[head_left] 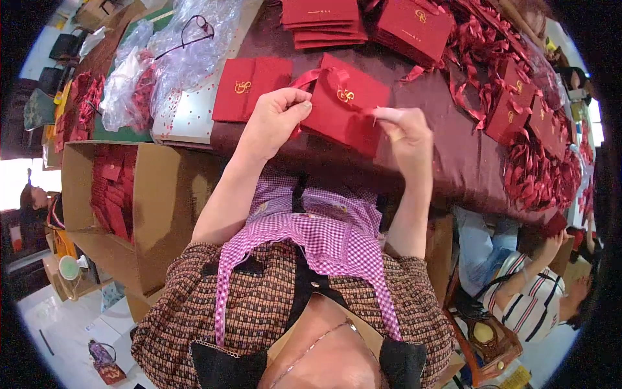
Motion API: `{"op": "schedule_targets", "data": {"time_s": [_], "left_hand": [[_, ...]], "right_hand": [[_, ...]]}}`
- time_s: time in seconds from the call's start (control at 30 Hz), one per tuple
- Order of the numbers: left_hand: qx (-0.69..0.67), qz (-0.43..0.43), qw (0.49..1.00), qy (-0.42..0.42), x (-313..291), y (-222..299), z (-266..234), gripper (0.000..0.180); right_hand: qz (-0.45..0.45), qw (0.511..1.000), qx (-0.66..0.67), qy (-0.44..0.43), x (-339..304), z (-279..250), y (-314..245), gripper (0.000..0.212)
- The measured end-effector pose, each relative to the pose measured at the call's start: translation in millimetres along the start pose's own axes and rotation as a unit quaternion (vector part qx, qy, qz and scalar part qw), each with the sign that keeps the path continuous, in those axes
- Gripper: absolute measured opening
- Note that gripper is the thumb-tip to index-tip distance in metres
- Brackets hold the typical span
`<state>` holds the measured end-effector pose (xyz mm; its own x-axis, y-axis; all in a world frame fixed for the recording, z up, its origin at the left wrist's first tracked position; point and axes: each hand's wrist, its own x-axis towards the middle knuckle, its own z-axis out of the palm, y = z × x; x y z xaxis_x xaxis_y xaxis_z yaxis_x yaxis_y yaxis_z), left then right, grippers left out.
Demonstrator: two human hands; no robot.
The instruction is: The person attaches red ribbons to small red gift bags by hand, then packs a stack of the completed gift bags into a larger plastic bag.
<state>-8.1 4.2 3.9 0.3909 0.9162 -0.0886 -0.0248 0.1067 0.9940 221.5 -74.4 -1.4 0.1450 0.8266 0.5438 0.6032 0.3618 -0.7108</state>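
Observation:
In front of me a flat red pouch with a gold monogram lies tilted on the dark red cloth. A shiny red ribbon crosses its face. At its left edge my left hand is closed, thumb and forefinger pinching the ribbon. On the opposite side my right hand pinches the other stretch of ribbon near the pouch's right edge; its fingers are slightly blurred. Partly behind my left hand, a second red pouch with a gold monogram lies flat.
Stacked red pouches stand at the back. Loose red ribbons and more pouches cover the right side. Clear plastic wrap and eyeglasses lie back left. A cardboard box holds red pouches. Another person sits at right.

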Motion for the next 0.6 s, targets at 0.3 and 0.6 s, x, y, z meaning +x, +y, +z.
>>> {"op": "schedule_targets", "data": {"time_s": [0.3, 0.6], "left_hand": [[-0.031, 0.004, 0.999, 0.006, 4, -2, 11, 0.016], [-0.007, -0.007, 1.0, -0.01, 1, 2, 20, 0.016]], "right_hand": [[0.069, 0.996, 0.046, -0.025, -1, -19, -17, 0.025], [-0.034, 0.999, 0.041, 0.004, 9, 31, -24, 0.014]]}}
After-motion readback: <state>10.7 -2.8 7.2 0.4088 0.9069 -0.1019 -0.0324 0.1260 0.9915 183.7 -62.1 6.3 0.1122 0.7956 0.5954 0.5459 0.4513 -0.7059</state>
